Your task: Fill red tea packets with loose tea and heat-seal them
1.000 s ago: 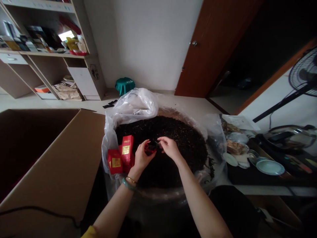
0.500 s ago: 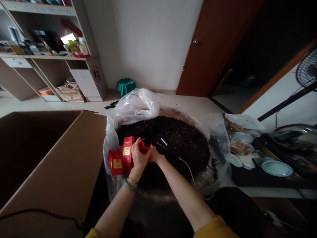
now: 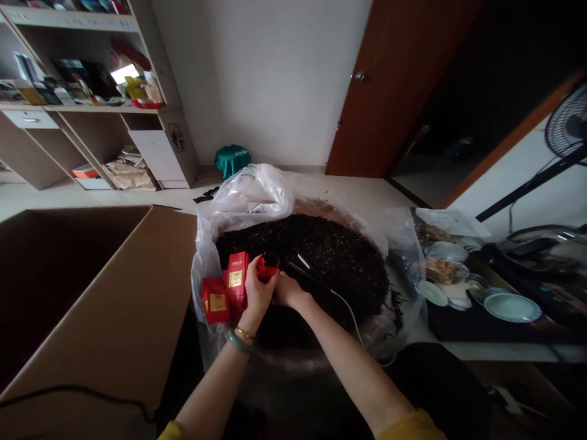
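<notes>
In the middle of the scene, over the dark leaves (image 3: 343, 269), the left hand (image 3: 258, 292) has its fingers curled around a red packet (image 3: 267, 270), black at its top. The right hand (image 3: 290, 289) is at the packet's right, near side; its fingertips are hidden, so I cannot tell whether they grip. Just left of the left hand, red boxes (image 3: 237, 263) with gold labels sit at the leaves' left edge, by the clear bag (image 3: 257, 192). Right of the packet lies a black device (image 3: 314, 278) with a white cable (image 3: 353, 319).
</notes>
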`<act>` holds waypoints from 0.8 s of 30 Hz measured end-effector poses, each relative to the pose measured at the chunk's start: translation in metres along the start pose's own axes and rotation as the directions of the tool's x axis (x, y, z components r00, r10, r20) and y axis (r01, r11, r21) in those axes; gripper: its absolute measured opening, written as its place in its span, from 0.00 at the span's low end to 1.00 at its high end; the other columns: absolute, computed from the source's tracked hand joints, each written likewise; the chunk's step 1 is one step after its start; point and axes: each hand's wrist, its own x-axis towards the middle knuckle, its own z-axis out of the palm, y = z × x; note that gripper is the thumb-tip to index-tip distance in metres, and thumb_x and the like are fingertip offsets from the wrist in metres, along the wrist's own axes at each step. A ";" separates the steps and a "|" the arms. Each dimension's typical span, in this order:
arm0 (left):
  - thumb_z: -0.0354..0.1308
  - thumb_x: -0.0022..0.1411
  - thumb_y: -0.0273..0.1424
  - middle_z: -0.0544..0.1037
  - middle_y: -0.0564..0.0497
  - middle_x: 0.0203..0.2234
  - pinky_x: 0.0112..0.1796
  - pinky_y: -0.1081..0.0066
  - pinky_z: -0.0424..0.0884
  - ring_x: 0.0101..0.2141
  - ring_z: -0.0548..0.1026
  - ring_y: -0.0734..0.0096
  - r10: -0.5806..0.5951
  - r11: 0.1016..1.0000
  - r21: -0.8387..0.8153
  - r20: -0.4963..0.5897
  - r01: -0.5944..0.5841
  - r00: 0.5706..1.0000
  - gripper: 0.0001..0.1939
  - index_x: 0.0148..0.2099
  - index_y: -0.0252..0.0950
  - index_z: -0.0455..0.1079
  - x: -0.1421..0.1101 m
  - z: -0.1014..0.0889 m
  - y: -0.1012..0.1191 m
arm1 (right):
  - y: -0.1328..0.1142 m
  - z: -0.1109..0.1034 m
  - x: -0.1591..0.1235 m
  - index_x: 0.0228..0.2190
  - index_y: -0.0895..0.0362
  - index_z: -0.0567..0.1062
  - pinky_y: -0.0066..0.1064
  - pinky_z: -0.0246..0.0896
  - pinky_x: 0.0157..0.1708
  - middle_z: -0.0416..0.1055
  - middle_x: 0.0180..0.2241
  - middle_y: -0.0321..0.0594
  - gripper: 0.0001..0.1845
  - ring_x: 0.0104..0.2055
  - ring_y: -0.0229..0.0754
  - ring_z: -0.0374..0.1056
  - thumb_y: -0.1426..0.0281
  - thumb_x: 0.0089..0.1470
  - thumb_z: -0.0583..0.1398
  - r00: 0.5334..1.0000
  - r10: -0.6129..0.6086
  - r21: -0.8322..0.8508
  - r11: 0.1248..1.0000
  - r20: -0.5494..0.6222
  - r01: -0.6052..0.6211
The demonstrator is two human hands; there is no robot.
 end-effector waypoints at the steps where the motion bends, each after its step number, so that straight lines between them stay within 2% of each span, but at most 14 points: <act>1: 0.63 0.52 0.33 0.73 0.45 0.44 0.49 0.61 0.69 0.46 0.73 0.61 -0.009 1.000 -0.011 0.032 0.010 0.999 0.26 0.53 0.36 0.62 0.000 0.000 0.000 | 0.006 -0.003 -0.005 0.44 0.57 0.74 0.34 0.64 0.36 0.73 0.44 0.49 0.25 0.46 0.52 0.67 0.76 0.40 0.64 1.000 -0.002 -0.001 1.000 0.001 0.002; 4: 0.65 0.50 0.32 0.74 0.46 0.43 0.46 0.64 0.71 0.43 0.74 0.64 -0.040 0.997 -0.054 0.127 0.047 0.991 0.28 0.53 0.36 0.62 -0.002 0.002 0.001 | 0.030 -0.020 -0.026 0.37 0.57 0.76 0.30 0.62 0.35 0.76 0.36 0.43 0.18 0.38 0.45 0.70 0.79 0.40 0.62 0.997 -0.021 0.099 0.995 -0.076 0.028; 7: 0.66 0.48 0.31 0.73 0.47 0.43 0.46 0.64 0.71 0.43 0.74 0.64 -0.051 0.994 -0.080 0.202 0.068 0.978 0.30 0.54 0.36 0.62 -0.002 0.004 0.002 | 0.043 -0.048 -0.045 0.31 0.57 0.75 0.28 0.61 0.35 0.75 0.30 0.37 0.10 0.33 0.40 0.70 0.77 0.42 0.61 0.955 0.024 0.317 0.946 -0.294 0.074; 10: 0.67 0.46 0.30 0.73 0.46 0.45 0.48 0.62 0.70 0.46 0.73 0.62 -0.036 0.996 -0.072 0.244 0.055 0.969 0.33 0.55 0.37 0.61 -0.003 0.005 0.002 | 0.035 -0.076 -0.054 0.30 0.57 0.75 0.27 0.61 0.34 0.75 0.30 0.35 0.08 0.32 0.39 0.70 0.74 0.42 0.62 0.893 0.050 0.383 0.913 -0.447 0.141; 13: 0.67 0.46 0.30 0.72 0.45 0.45 0.48 0.62 0.69 0.46 0.73 0.61 -0.017 0.997 -0.070 0.257 0.036 0.966 0.34 0.55 0.37 0.61 -0.004 0.004 0.001 | 0.013 -0.092 -0.053 0.32 0.56 0.75 0.27 0.62 0.34 0.75 0.30 0.34 0.10 0.31 0.38 0.70 0.74 0.42 0.63 0.877 0.018 0.390 0.900 -0.480 0.195; 16: 0.67 0.46 0.30 0.72 0.44 0.47 0.49 0.61 0.69 0.47 0.72 0.60 -0.005 0.996 -0.089 0.253 0.028 0.967 0.34 0.56 0.36 0.60 -0.004 0.005 0.000 | -0.002 -0.091 -0.047 0.35 0.55 0.77 0.30 0.64 0.40 0.76 0.35 0.36 0.15 0.36 0.39 0.71 0.77 0.41 0.63 0.866 -0.003 0.380 0.898 -0.499 0.222; 19: 0.66 0.46 0.28 0.72 0.44 0.47 0.48 0.61 0.70 0.46 0.73 0.61 -0.009 0.994 -0.105 0.277 0.039 0.961 0.35 0.56 0.37 0.59 -0.005 0.005 -0.002 | -0.004 -0.081 -0.044 0.39 0.55 0.77 0.32 0.66 0.44 0.76 0.40 0.39 0.20 0.40 0.41 0.72 0.79 0.40 0.63 0.856 0.020 0.433 0.868 -0.517 0.241; 22: 0.66 0.47 0.29 0.71 0.44 0.47 0.47 0.62 0.70 0.46 0.72 0.61 0.034 0.990 -0.139 0.284 0.006 0.958 0.35 0.58 0.37 0.58 -0.006 0.005 -0.004 | -0.001 -0.070 -0.043 0.44 0.55 0.75 0.31 0.69 0.41 0.75 0.43 0.41 0.25 0.42 0.40 0.72 0.81 0.42 0.61 0.880 0.044 0.556 0.789 -0.474 0.261; 24: 0.65 0.49 0.30 0.70 0.44 0.47 0.47 0.61 0.70 0.46 0.72 0.61 0.079 0.987 -0.157 0.274 -0.036 0.959 0.35 0.58 0.38 0.57 -0.007 0.006 -0.007 | 0.001 -0.066 -0.041 0.45 0.55 0.75 0.30 0.70 0.39 0.75 0.43 0.41 0.24 0.41 0.39 0.73 0.81 0.43 0.59 0.886 0.053 0.591 0.763 -0.461 0.261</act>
